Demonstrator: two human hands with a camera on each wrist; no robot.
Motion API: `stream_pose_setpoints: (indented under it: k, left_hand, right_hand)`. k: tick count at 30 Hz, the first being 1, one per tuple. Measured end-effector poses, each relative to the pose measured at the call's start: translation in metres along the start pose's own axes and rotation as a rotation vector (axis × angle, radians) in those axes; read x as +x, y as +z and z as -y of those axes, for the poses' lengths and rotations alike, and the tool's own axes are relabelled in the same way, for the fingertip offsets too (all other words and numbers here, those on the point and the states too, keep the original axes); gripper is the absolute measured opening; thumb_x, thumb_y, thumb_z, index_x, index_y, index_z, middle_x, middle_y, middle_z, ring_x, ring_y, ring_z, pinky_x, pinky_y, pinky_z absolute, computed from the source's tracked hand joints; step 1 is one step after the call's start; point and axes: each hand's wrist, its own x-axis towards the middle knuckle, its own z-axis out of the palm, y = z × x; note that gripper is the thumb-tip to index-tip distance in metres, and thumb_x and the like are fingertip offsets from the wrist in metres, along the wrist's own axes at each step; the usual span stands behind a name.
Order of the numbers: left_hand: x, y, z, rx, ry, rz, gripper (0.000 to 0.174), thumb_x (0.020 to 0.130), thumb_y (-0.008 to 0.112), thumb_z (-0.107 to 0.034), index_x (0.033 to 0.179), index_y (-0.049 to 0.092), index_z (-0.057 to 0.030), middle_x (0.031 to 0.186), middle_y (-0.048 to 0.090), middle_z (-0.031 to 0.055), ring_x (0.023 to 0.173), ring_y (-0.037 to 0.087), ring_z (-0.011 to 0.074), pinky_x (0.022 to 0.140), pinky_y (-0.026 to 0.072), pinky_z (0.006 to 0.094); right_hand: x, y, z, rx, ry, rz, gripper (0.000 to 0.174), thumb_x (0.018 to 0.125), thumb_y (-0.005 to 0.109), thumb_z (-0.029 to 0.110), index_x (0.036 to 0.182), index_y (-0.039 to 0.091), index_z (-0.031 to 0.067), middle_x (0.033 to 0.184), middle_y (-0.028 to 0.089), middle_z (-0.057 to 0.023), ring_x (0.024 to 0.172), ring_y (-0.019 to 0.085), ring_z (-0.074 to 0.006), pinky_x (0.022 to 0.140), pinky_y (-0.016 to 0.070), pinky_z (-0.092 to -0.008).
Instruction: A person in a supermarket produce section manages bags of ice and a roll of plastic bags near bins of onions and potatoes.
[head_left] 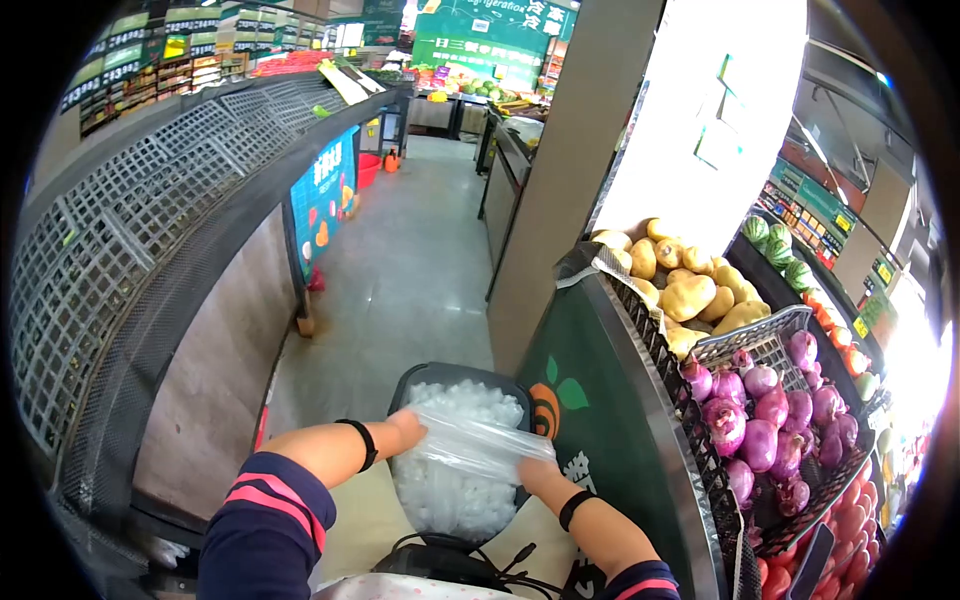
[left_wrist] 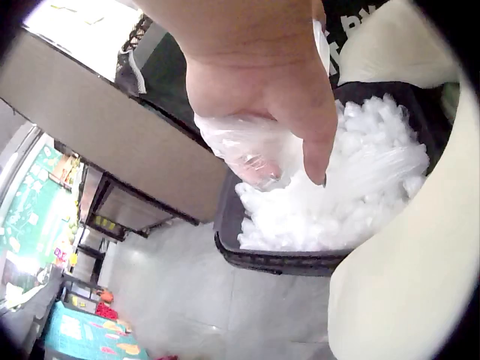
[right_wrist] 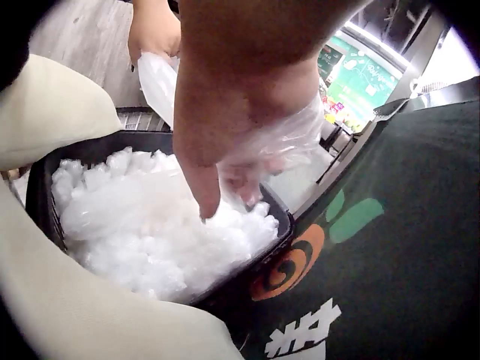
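A clear plastic bag [head_left: 480, 444] is stretched between the two hands above a dark basket [head_left: 402, 384] filled with bundled clear plastic bags [head_left: 455, 508]. The left hand [head_left: 404, 432] grips one end of the stretched bag; in the left wrist view that hand [left_wrist: 262, 97] has the film wrapped over its fingers, thumb pointing down. At the other end, the right hand [head_left: 537, 473] pinches the film. The right wrist view shows the right hand [right_wrist: 240, 127] with film across its curled fingers, and the basket rim [right_wrist: 45, 176] below.
Black mesh shelving [head_left: 150, 200] runs along the left. On the right stand potatoes [head_left: 690, 297], red onions [head_left: 760, 445] in a black crate and a green panel [head_left: 610, 400]. A grey aisle floor [head_left: 400, 260] lies ahead, beside a pillar [head_left: 570, 150]. Black cables [head_left: 510, 575] lie near the person's lap.
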Motion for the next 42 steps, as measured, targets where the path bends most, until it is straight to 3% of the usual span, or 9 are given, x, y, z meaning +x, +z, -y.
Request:
stream_pose_setpoints:
  k: [4,15,16,19,24,31,36,38,42]
  left_hand:
    - [-0.001,0.002,0.008,-0.031,-0.064,-0.063,0.026,0.079,0.048,-0.014,0.101,0.058,-0.0073,0.098,0.062,0.0106,0.093,0.059,0.0245,0.081,0.0426,0.0353]
    - [0.016,0.047,0.061,0.419,0.037,0.034,0.024,0.077,0.051,-0.022,0.092,0.067,-0.0123,0.102,0.062,0.0023,0.100,0.054,0.0190,0.087,0.0405,0.0324]
    - [-0.031,-0.039,0.044,0.441,0.089,0.245,0.030,0.078,0.052,-0.031,0.099,0.065,-0.0141,0.110,0.058,0.0006,0.109,0.047,0.0184,0.096,0.0324,0.0321]
    - [-0.041,-0.030,0.075,-0.132,0.118,-0.323,0.008,0.054,0.059,-0.013,0.060,0.060,-0.0068,0.069,0.060,0.0133,0.068,0.058,0.0268,0.062,0.0472,0.0364]
    - [-0.051,-0.026,0.093,-1.395,-0.145,-0.736,0.014,0.067,0.059,-0.007,0.067,0.053,0.0058,0.068,0.051,0.0072,0.052,0.055,0.0122,0.040,0.0436,0.0263]
    - [-0.019,0.006,0.085,-1.001,-0.659,-0.942,0.011,0.066,0.056,-0.005,0.064,0.054,0.0054,0.067,0.052,0.0127,0.048,0.056,0.0203,0.041,0.0443,0.0316]
    - [-0.028,0.004,0.079,-0.798,-0.634,-1.016,0.007,0.065,0.053,-0.004,0.065,0.051,0.0034,0.061,0.053,0.0166,0.052,0.058,0.0270,0.046,0.0452,0.0366]
    - [-0.044,-0.019,0.054,-0.937,-0.567,-0.847,0.008,0.066,0.053,-0.006,0.066,0.048,-0.0003,0.056,0.053,0.0148,0.056,0.059,0.0293,0.050,0.0461,0.0377]
    - [-0.107,-0.059,-0.036,-0.016,0.205,-1.023,0.008,0.065,0.057,-0.013,0.065,0.048,-0.0143,0.056,0.049,0.0026,0.046,0.051,0.0189,0.042,0.0410,0.0320]
  right_hand:
    - [0.009,-0.014,0.001,-0.003,-0.070,0.258,0.024,0.079,0.048,0.014,0.096,0.064,0.0090,0.105,0.058,-0.0052,0.109,0.047,-0.0189,0.093,0.0337,-0.0315]
    - [0.004,-0.012,-0.026,0.332,-0.379,-0.274,0.014,0.063,0.055,0.013,0.075,0.057,0.0041,0.086,0.058,-0.0130,0.087,0.055,-0.0283,0.077,0.0443,-0.0369]
    - [0.003,-0.010,-0.033,0.401,-0.375,-0.367,0.017,0.061,0.056,0.014,0.074,0.057,0.0037,0.083,0.058,-0.0134,0.084,0.055,-0.0302,0.075,0.0450,-0.0377]
    - [0.001,-0.012,-0.056,0.875,-0.185,-0.322,0.024,0.060,0.059,0.013,0.079,0.057,-0.0014,0.074,0.059,-0.0138,0.067,0.057,-0.0269,0.066,0.0466,-0.0343]
    - [-0.007,-0.036,-0.076,1.876,0.335,-0.242,0.014,0.067,0.059,0.009,0.075,0.058,-0.0020,0.063,0.056,-0.0071,0.048,0.048,-0.0129,0.043,0.0369,-0.0248]
    - [0.033,-0.016,-0.062,1.073,0.609,-0.585,0.015,0.066,0.059,0.009,0.076,0.059,-0.0025,0.066,0.058,-0.0143,0.055,0.058,-0.0210,0.050,0.0460,-0.0324]
    - [0.028,-0.033,-0.060,1.483,0.795,-0.275,0.021,0.068,0.055,0.008,0.086,0.060,-0.0025,0.075,0.062,-0.0173,0.062,0.061,-0.0279,0.057,0.0495,-0.0341]
    - [0.035,-0.006,-0.067,1.380,0.951,-0.452,0.020,0.070,0.049,0.006,0.086,0.060,-0.0019,0.071,0.061,-0.0167,0.059,0.061,-0.0263,0.053,0.0486,-0.0345]
    - [0.023,0.027,-0.103,1.850,0.996,-0.311,0.018,0.074,0.044,0.008,0.083,0.059,0.0016,0.064,0.053,-0.0083,0.045,0.046,-0.0184,0.041,0.0360,-0.0324]
